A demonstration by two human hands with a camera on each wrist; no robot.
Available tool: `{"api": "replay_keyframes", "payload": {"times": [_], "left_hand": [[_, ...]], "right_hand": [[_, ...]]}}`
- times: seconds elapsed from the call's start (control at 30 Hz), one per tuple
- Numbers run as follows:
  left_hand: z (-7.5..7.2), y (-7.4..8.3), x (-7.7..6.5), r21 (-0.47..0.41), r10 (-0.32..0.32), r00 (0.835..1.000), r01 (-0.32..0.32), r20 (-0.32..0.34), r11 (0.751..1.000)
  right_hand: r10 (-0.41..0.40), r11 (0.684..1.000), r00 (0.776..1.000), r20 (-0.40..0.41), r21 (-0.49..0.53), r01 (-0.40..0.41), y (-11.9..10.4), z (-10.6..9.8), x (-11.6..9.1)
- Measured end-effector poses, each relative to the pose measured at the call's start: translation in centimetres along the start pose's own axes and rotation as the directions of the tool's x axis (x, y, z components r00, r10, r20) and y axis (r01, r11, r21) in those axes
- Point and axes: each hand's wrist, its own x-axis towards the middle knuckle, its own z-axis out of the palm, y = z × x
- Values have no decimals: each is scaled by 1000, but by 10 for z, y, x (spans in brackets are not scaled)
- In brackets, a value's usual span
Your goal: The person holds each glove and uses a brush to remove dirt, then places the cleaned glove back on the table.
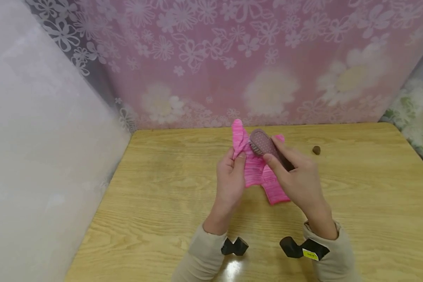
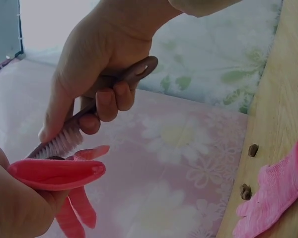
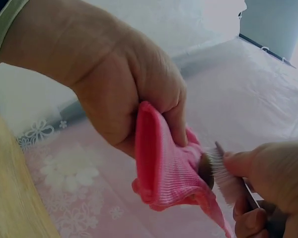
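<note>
over one table, left grip pinches one of two gloves, right grip one brush

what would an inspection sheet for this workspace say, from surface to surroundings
Surface: wood-grain table, light reflecting off its near side
Job's things: brush up against the held pink glove; a dark brown item, partly hidden, shows between glove and bristles
Clutter: loose pink glove lying on the table; two small brown lumps near it
Hands: left hand grips the held pink glove, right hand holds the brush
Cables: nothing seen
Surroundings: pink floral sheet behind, pale sheet on the left
</note>
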Motion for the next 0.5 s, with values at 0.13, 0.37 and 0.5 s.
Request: {"api": "replay_keyframes", "payload": {"times": [0.13, 0.37, 0.5], "left_hand": [[3, 1, -1, 15, 16, 999, -16, 32, 1000], [6, -2, -1, -26, -27, 999, 28, 26, 999], [4, -4, 1, -95, -82, 997, 81, -6, 992]], "right_hand": [[82, 994, 995, -51, 73, -78, 4, -1, 2], [153, 986, 986, -63, 82, -148, 12, -6, 6], [194, 979, 980, -46, 74, -190, 13, -10, 5]]}}
